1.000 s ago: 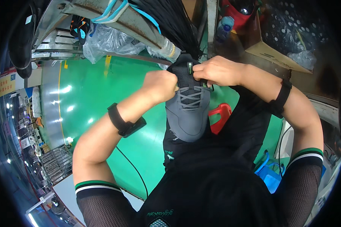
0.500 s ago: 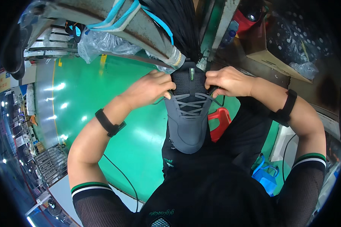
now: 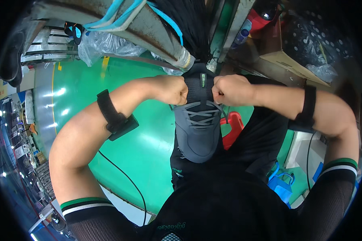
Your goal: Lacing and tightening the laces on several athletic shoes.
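Observation:
A dark grey sneaker (image 3: 198, 140) points its toe toward me above my lap, with its heel end against a metal post. Grey laces (image 3: 201, 117) criss-cross over it, and a loose loop hangs at its right side. The black tongue (image 3: 194, 90) stands up between my hands and carries a small green tag. My left hand (image 3: 174, 89) is closed in a fist on the left edge of the shoe opening. Opposite it, my right hand (image 3: 232, 90) is closed on the right edge. The curled fingers hide exactly which part they grip.
A rusty metal beam (image 3: 157, 38) with blue and white laces tied round it crosses above the shoe. Dark cords (image 3: 195, 28) hang behind. A cardboard box (image 3: 287, 62) stands at right. A red plastic object (image 3: 234, 132) and a blue one (image 3: 281, 186) sit lower down.
Both hands have turned from pinching into fists and moved closer to the tongue. My elbows have swung outward. The shoe has hardly moved.

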The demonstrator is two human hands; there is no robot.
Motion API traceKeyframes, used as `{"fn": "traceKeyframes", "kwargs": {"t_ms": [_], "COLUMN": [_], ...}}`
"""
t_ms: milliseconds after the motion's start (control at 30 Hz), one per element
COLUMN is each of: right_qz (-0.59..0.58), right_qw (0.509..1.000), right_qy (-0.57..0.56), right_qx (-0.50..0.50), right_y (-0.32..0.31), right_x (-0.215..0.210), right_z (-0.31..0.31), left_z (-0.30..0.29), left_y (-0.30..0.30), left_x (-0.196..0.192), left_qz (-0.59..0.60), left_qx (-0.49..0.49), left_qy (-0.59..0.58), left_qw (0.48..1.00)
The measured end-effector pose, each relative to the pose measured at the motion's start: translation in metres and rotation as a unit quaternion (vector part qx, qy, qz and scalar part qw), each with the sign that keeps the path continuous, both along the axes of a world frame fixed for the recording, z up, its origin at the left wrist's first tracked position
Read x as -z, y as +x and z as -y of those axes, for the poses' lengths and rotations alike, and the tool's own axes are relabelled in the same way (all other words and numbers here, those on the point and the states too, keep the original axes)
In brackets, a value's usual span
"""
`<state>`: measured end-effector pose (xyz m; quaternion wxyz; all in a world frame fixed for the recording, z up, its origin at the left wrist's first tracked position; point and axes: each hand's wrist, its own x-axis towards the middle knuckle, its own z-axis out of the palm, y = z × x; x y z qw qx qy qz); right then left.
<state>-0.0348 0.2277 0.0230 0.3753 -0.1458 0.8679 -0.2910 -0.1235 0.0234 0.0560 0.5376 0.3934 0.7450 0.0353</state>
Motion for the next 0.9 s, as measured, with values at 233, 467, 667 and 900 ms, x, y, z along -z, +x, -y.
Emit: {"fn": "traceKeyframes", "kwargs": {"t_ms": [233, 467, 667, 900], "right_qz": [-0.016, -0.308, -0.040, 0.013], "right_qw": [0.819, 0.811, 0.801, 0.722], "right_qy": [-0.420, -0.426, -0.545, -0.590], "right_qx": [0.390, 0.256, 0.243, 0.361], "right_y": [0.050, 0.102, 0.060, 0.096], "right_x": [0.025, -0.033, -0.006, -0.038], "right_z": [0.019, 0.061, 0.048, 0.036], "left_z": [-0.026, 0.024, 0.003, -0.010], "left_y": [0.012, 0.046, 0.092, 0.178], "left_x": [-0.013, 0.016, -0.027, -0.021], "left_qz": [-0.097, -0.050, -0.116, 0.062], "left_qx": [0.148, -0.280, -0.420, -0.496], "left_qy": [-0.096, 0.228, 0.464, 0.441], "left_qw": [0.979, 0.931, 0.771, 0.746]}}
